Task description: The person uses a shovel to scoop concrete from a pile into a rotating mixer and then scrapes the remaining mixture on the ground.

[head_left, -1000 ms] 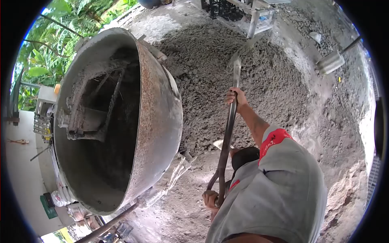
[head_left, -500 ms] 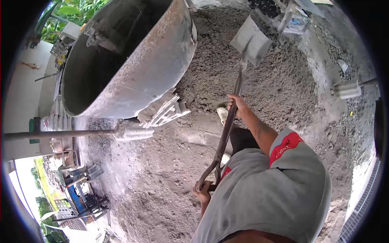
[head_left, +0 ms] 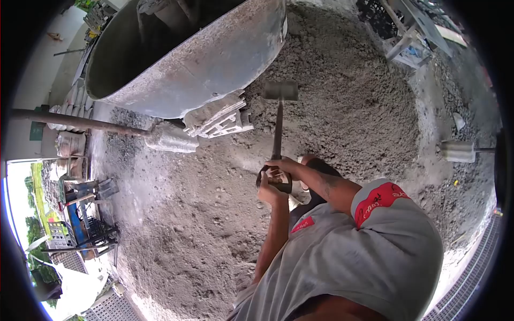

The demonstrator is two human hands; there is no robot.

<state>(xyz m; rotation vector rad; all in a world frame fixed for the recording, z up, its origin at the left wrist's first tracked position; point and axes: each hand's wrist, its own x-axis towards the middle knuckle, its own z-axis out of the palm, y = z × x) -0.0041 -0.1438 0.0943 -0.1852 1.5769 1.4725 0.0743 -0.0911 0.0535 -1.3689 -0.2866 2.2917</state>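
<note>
Clearly, the shovel point(head_left: 278, 125) is gripped at its handle by both hands — left point(head_left: 267, 191), right point(head_left: 284, 165) — fingers closed, blade beside the mixer drum point(head_left: 214, 59).

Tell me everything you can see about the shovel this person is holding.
The shovel has a dark, slim metal shaft and a grey blade coated in cement dust. It points away from the person, nearly upright in the picture, the blade seen almost edge-on above the heap of grey mix, just below the mixer drum. Both hands grip the looped handle at the near end: the left hand underneath, the right hand on top.
</note>
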